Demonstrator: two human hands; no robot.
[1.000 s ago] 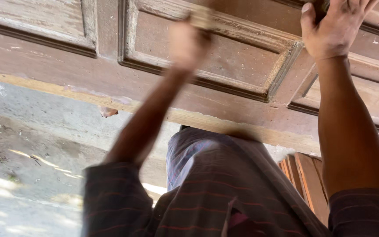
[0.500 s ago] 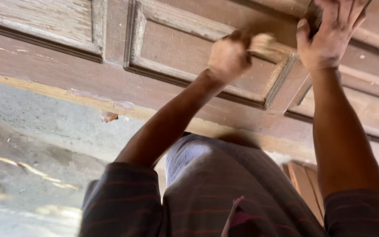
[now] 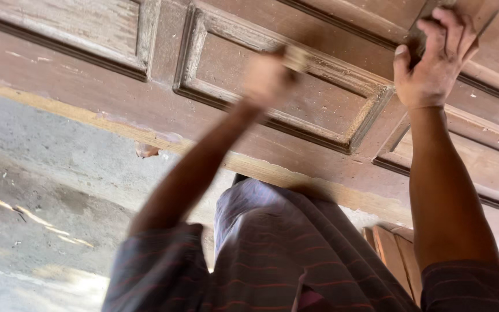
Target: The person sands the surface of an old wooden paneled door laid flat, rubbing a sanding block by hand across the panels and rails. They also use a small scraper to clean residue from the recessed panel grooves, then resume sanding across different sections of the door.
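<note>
A: Presently, how are the hands set?
B: Left hand (image 3: 268,75), blurred, grips a small pale pad (image 3: 297,56) against the door (image 3: 295,110) panel; right hand (image 3: 434,60) clamps a moulding, steadying.

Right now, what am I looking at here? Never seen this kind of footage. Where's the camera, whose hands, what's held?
One camera, worn on a person's head, looks down past their striped dark shirt. No machine: two bare hands. The blurred left hand presses a small pale block, possibly a sanding pad, against a recessed panel of the worn brown panelled wooden door. The right hand has its fingers hooked over a raised rail between panels. Below lies the grey concrete floor, with reddish wooden slats at lower right.
</note>
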